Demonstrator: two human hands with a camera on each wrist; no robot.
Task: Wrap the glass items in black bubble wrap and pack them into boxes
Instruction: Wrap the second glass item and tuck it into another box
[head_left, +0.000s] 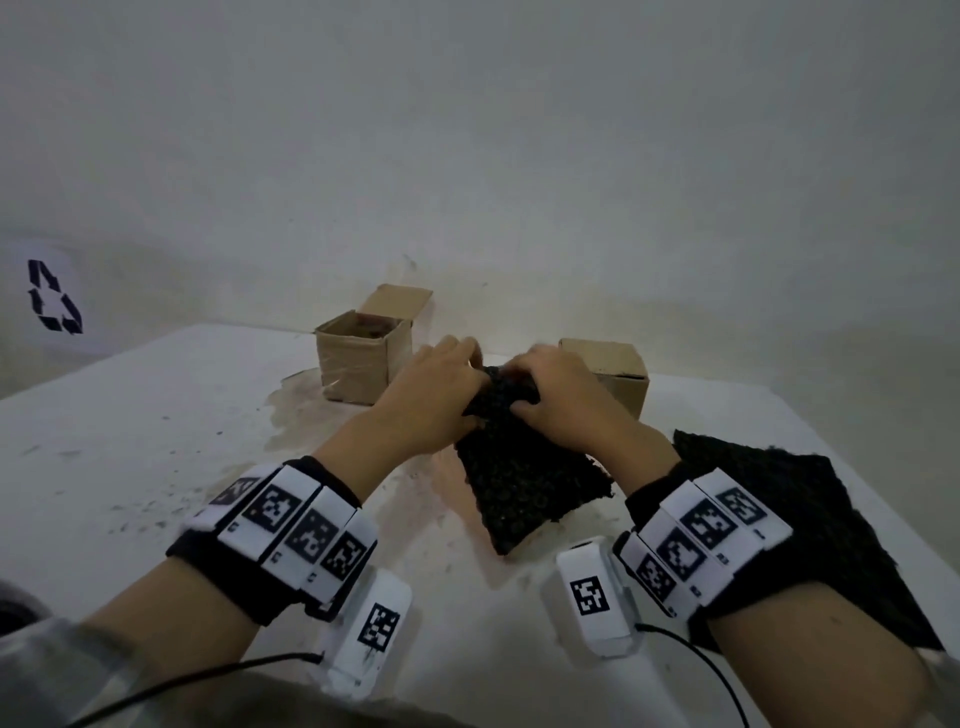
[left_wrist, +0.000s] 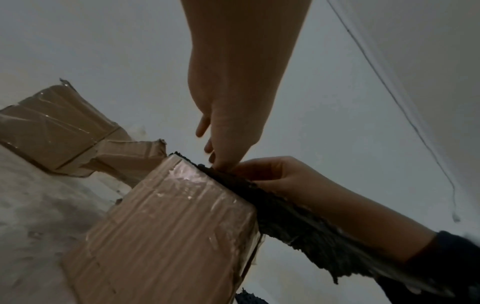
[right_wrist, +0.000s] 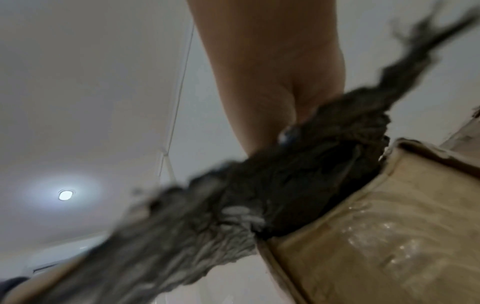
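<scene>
I see both hands at the middle of the white table (head_left: 156, 441), working one sheet of black wrap (head_left: 524, 483). My landmark is the open box (head_left: 363, 358) standing toward the table's far edge, its flap up. The wrap lies just right of and nearer than that box, its near part flat on the table, its far end bunched up between the hands. Left hand (head_left: 441, 384): fingers curled over the bunched end, gripping it from the left. Right hand (head_left: 556, 395): fingers curled onto the same bunch from the right, thumb side pinching the wrap. Whether glass sits inside the bunch I cannot tell; it is covered. A second box (head_left: 618, 374) stands right of the open box, just behind the right hand; the left wrist view shows the wrap's edge against a taped cardboard side. A spare sheet (head_left: 810, 519) of black wrap lies further right and nearer, partly under the right forearm. Right wrist view is blurred: wrap and cardboard only.
</scene>
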